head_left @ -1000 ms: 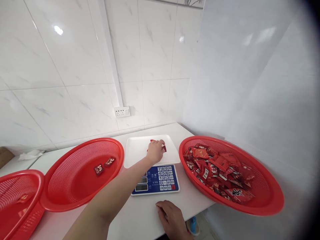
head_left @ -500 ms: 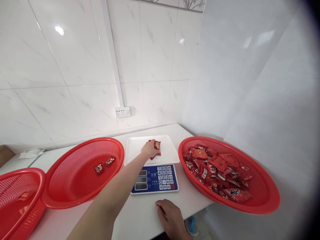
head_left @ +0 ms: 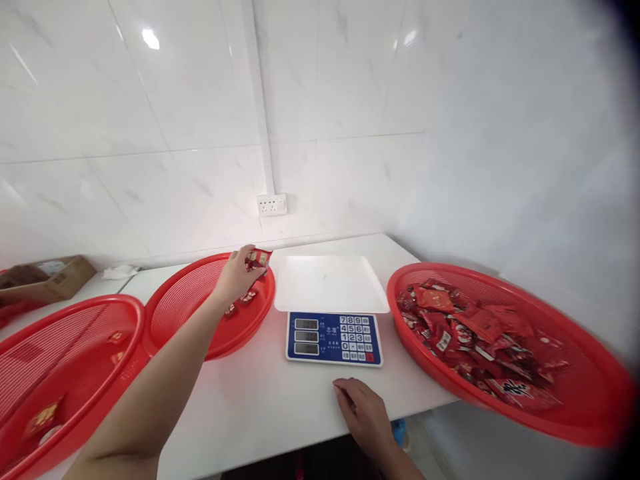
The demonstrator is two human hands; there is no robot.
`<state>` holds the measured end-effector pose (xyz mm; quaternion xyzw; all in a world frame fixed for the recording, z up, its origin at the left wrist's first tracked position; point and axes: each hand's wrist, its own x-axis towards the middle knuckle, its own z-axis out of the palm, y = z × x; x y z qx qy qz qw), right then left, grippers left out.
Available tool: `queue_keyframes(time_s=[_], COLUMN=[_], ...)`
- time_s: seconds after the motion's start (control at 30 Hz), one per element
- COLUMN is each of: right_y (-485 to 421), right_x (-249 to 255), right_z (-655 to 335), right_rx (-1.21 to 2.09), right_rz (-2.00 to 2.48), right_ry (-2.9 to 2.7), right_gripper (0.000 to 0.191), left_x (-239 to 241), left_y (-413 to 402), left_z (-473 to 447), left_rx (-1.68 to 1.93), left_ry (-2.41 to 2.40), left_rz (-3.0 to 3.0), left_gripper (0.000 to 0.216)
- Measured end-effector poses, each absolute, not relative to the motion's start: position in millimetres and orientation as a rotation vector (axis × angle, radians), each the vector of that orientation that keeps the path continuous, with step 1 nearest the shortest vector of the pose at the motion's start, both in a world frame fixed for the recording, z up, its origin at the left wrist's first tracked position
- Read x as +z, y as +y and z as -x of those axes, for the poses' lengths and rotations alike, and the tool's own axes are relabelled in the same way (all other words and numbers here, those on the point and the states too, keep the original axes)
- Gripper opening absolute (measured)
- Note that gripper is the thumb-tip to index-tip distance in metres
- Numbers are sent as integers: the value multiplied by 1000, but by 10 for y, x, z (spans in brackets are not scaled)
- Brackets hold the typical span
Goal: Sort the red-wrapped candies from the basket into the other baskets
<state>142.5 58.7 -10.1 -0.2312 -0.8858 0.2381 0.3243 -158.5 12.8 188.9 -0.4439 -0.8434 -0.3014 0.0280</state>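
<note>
Your left hand (head_left: 237, 275) pinched a red packet (head_left: 261, 257) over the scale's (head_left: 333, 343) nine o'clock basket (head_left: 183, 287), with just a few inside. Lots of packets (head_left: 485, 327) were left in the three o'clock basket (head_left: 595, 403). Your right hand (head_left: 364, 412) curled at five o'clock; I couldn't tell if it held anything.

White table (head_left: 240, 407), scale (head_left: 332, 339) in the middle, two red baskets (head_left: 180, 300) left, another basket (head_left: 595, 393) right
</note>
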Motion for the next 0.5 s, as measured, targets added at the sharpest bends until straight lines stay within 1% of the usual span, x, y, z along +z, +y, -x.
queue_keyframes(time_s=[0.07, 0.17, 0.27, 0.4, 0.5], right_y=[585, 588, 593, 557, 532], right_x=[-109, -126, -147, -113, 54], right_z=[-1422, -1421, -1405, -1374, -1416], right_rx=[617, 614, 631, 701, 795], right_rz=[613, 622, 640, 683, 715], right_ry=[-2335, -2345, -2351, -2345, -2337], right_gripper=[22, 22, 22, 22, 21], left_x=[1827, 1667, 1478, 1099, 711], left_y=[-70, -273, -357, -317, -291], left_z=[1775, 1842, 1551, 816, 339], left_rx=[-875, -833, -857, -868, -893], left_ry=[-2711, -2803, -2648, -2232, -1957], left_rz=[1295, 1201, 1213, 1668, 2095], left_gripper=[61, 62, 56, 39, 35])
